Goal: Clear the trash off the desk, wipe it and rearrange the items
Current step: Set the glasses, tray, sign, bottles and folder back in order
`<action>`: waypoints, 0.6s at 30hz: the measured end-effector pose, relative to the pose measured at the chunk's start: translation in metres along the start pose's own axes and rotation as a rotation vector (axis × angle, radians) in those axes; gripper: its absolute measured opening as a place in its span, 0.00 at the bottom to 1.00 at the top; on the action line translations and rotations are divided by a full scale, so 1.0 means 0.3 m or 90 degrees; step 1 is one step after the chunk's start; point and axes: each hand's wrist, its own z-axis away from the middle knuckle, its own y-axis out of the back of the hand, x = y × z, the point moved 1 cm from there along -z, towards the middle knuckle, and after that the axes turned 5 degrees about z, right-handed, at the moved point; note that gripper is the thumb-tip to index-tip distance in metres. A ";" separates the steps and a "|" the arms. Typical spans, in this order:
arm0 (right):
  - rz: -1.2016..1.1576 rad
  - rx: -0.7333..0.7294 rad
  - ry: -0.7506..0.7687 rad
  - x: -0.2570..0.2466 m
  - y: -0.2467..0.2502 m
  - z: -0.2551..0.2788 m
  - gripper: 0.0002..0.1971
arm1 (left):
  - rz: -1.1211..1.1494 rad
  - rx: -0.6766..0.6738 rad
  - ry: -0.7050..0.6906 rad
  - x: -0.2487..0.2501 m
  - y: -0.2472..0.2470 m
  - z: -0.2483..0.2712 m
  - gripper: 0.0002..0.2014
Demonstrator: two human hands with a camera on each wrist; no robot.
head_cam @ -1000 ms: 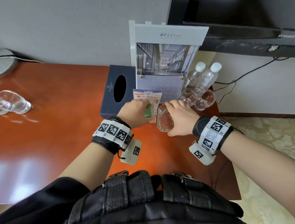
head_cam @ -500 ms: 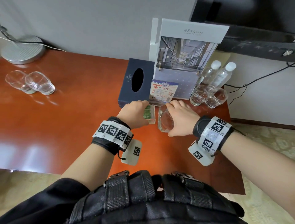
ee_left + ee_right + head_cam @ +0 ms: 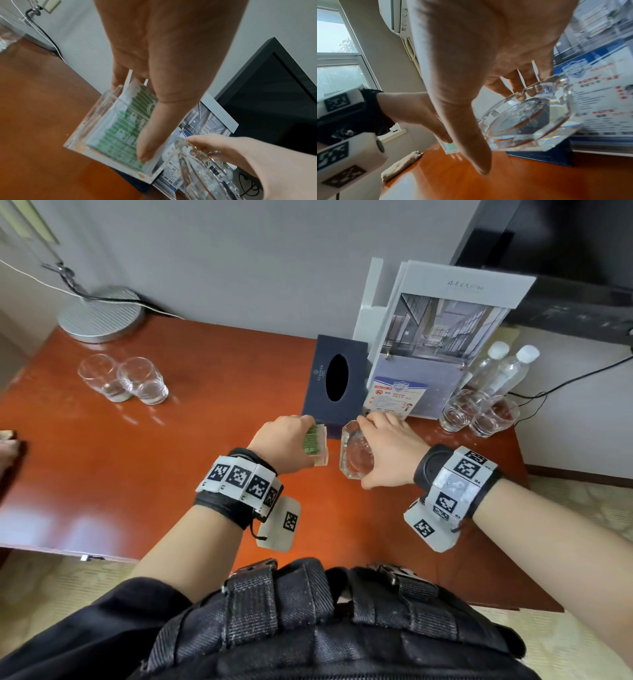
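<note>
left hand [image 3: 291, 445] pinches acrylic sign holder [image 3: 315, 445], thumb on its green card; right hand [image 3: 387, 450] grips glass ashtray [image 3: 356, 455] by the rim, centre frame. both seem lifted off the desk [image 3: 171, 460], likely for rearranging near the tissue box [image 3: 337, 381]. upper left: two glasses [image 3: 123, 380], lamp base [image 3: 101, 314]. folded cloth [image 3: 400, 164] lies on the desk.

A hotel room: the polished wooden tabletop [image 3: 144, 467] carries a guest brochure folder [image 3: 442, 337], 2 water bottles [image 3: 503, 371], drinking glasses [image 3: 123, 378] and a tissue box [image 3: 337, 385].
</note>
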 end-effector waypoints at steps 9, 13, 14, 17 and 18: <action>-0.002 0.014 0.029 -0.296 0.072 -0.099 0.60 | 0.013 0.007 0.025 -0.267 0.128 0.125 0.23; 0.001 0.017 0.049 -0.424 0.094 -0.150 0.60 | 0.023 0.021 0.035 -0.387 0.170 0.177 0.23; 0.002 0.018 0.053 -0.454 0.099 -0.163 0.60 | 0.025 0.022 0.037 -0.418 0.178 0.190 0.23; 0.006 0.019 0.061 -0.539 0.115 -0.199 0.60 | 0.028 0.021 0.047 -0.510 0.204 0.224 0.24; 0.008 0.018 0.065 -0.564 0.120 -0.209 0.60 | 0.028 0.019 0.053 -0.537 0.211 0.234 0.25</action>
